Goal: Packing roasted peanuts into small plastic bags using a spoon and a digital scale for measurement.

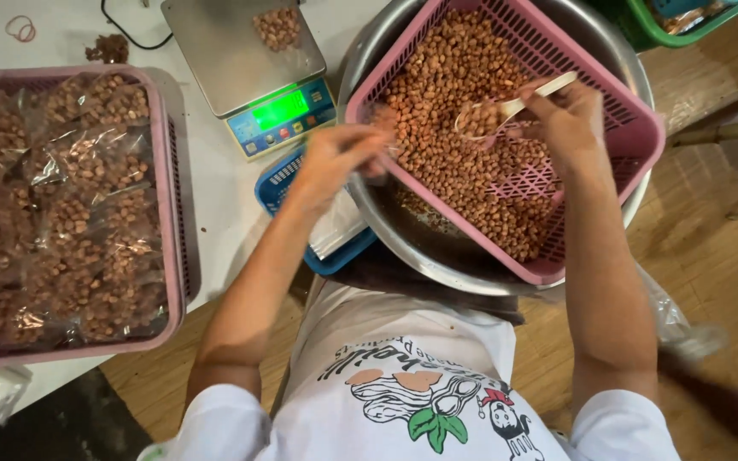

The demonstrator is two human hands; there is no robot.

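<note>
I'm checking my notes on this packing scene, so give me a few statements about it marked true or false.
1. The right hand holds a pale scoop over the peanuts. True.
2. The pink basket sits in a metal bowl. True.
3. The scale has an empty platform. False: a small pile of peanuts lies on it.
4. The left pink tray holds loose peanuts. False: they are in clear bags.
5. The left hand is at the basket's rim. True.
</note>
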